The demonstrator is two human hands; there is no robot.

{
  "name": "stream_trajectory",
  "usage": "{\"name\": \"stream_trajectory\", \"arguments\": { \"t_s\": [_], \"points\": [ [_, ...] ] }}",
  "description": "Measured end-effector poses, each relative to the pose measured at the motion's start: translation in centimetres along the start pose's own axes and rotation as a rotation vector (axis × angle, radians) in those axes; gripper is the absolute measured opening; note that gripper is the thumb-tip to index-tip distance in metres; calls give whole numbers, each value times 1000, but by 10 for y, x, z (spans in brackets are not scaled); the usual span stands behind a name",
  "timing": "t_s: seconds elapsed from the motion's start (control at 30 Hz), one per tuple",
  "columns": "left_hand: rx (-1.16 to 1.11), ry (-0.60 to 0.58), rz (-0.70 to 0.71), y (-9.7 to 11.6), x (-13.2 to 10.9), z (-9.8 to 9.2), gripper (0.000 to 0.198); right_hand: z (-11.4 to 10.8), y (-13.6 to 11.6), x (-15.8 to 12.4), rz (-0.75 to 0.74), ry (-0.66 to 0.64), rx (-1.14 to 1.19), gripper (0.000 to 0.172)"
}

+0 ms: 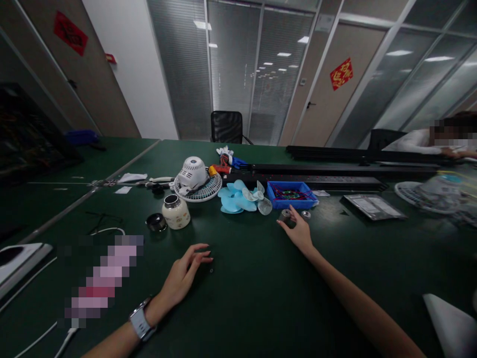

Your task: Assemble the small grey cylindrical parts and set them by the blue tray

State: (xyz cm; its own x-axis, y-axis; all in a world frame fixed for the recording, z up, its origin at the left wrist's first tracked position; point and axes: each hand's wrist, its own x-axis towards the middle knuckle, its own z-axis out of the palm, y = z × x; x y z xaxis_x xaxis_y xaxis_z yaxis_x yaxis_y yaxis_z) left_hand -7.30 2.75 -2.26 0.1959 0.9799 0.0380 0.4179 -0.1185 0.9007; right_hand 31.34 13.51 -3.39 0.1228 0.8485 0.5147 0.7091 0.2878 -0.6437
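Note:
My right hand [299, 232] reaches far across the green table, thumb and index finger closed around the sides of a small metal cylinder [285, 214] that looks like a small motor. A second, similar metal cylinder [306, 215] is just to the right, partly behind my fingers. My left hand [183, 273], with a watch [140, 322] on the wrist, hovers low with loosely bent fingers and nothing in them. Close to its fingertips lies a tiny ring-like part [211, 271]. Light-blue fan blades [235, 197] and clear fan blades [264, 206] lie between the hands, farther back.
Behind my right hand stands a blue bin [292, 203] with wires. A white fan housing [193, 174], an orange drill [222, 169], a cream jar [176, 214] and its black lid [156, 223] are at left. Long black rails [328, 182] cross the back. A person [417, 141] sits far right.

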Motion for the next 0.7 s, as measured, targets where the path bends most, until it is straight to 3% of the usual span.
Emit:
{"name": "stream_trajectory", "arguments": {
  "t_s": [0.03,0.1,0.13,0.2,0.3,0.37,0.47,0.53,0.63,0.7],
  "points": [
    [4,46,-5,0,1,0,36,-4,-13,-8,-62,51,-68,77],
    [16,149,-31,0,3,-1,36,-9,-45,-25,-208,55,-137,68],
    [21,194,-44,1,4,-1,36,-8,-63,-35,-274,-22,-120,57],
    [24,251,-57,3,6,-1,36,1,-96,-52,-359,-314,-13,45],
    [34,273,-48,2,5,-2,36,34,-132,-68,-341,-679,118,52],
    [36,259,-40,-1,4,-2,36,60,-145,-72,-334,-769,137,54],
    [14,228,-28,-6,3,-2,36,89,-152,-75,-383,-789,129,34],
    [12,216,-31,-8,3,-1,36,94,-151,-75,-406,-777,129,23],
    [21,206,-49,-7,4,-1,37,77,-138,-64,-367,-705,139,20],
    [17,199,-54,-6,4,-1,37,52,-118,-45,-284,-544,105,24]
  ]
}}
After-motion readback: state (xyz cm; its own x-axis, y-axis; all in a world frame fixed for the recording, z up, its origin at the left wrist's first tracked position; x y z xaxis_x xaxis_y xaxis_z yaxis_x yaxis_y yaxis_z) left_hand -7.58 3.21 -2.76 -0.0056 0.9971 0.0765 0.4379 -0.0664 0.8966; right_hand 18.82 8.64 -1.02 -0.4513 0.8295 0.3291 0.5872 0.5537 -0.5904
